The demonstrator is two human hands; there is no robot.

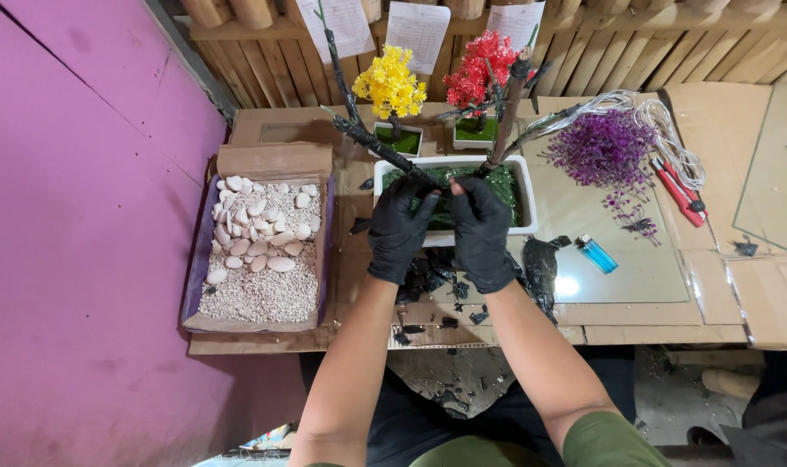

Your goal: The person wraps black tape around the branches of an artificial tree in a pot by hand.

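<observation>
Head view looks down on two bare forearms reaching forward, both in black gloves. Left hand (399, 227) is curled closed around the foot of a dark bare branch (372, 143), which leans away to the left. Right hand (481, 232) is closed around a brownish branch (507, 108) that stands nearly upright. Both branch feet sit in the white rectangular planter (525, 195), lined with green moss, at mid tabletop (644, 277). Left of the planter lies a cardboard box of pebbles (264, 259).

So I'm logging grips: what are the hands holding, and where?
Both gloved hands, left hand and right hand, grip the bare branches at their base, in the white planter.
</observation>
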